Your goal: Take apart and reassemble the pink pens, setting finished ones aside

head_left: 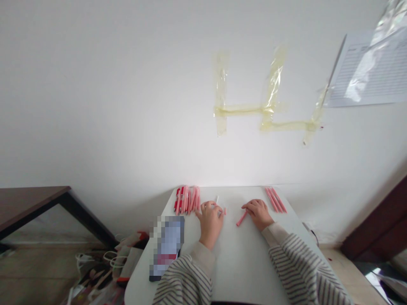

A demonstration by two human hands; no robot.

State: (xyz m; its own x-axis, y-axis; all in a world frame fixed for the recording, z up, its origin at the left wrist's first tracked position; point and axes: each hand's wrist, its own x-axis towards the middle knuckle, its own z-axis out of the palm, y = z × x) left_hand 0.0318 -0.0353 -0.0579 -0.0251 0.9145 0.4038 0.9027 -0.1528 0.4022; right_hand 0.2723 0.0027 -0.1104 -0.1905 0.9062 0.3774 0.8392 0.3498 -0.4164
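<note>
My left hand [210, 222] rests on the white table with its fingers curled down. A thin white stick [217, 198] pokes out beyond its fingertips, and a small pink piece [225, 211] lies right beside them. What the fingers grip is hidden under the hand. My right hand [259, 214] is closed on a pink pen barrel [241, 218], which slants toward me with its lower end near the tabletop. Left of my left hand lies a row of pink and red pens [187, 200]. Several pink pen barrels [275, 200] lie side by side beyond my right hand.
A phone [170, 241], partly pixelated, lies on the left of the white table [241, 271]. The table's back edge meets a white wall [127, 106]. A brown table [32, 203] stands at left, above a heap of bags and clutter [108, 267].
</note>
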